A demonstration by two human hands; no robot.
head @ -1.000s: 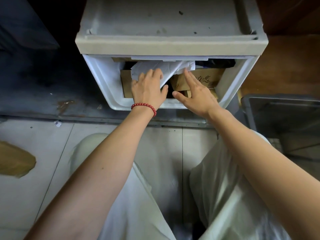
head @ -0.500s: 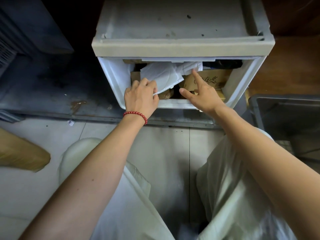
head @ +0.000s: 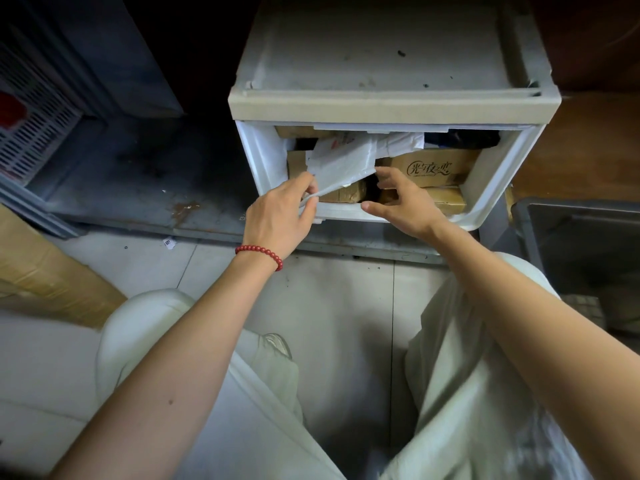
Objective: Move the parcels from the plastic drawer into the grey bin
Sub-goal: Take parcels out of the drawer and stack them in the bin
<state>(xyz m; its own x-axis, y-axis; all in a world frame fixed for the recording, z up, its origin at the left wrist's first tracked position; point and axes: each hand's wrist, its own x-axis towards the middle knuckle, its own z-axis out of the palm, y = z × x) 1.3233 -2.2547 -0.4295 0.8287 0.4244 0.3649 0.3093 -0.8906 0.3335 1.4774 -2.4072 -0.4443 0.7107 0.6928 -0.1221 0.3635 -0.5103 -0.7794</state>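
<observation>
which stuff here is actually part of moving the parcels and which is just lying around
Part of the job: plastic drawer, white mailer bag pinched by the left hand, printed cardboard box by the right hand, brown taped parcel beneath, grey bin.

Just lying about: large carton on the floor, white slatted crate, paper scrap.

Drawer half seen
The white parcel (head: 341, 162) covers part of the brown boxes (head: 346, 195); the drawer (head: 263, 157) is in shadow at its far end; the grey bin (head: 581, 237) runs off the right edge.
</observation>
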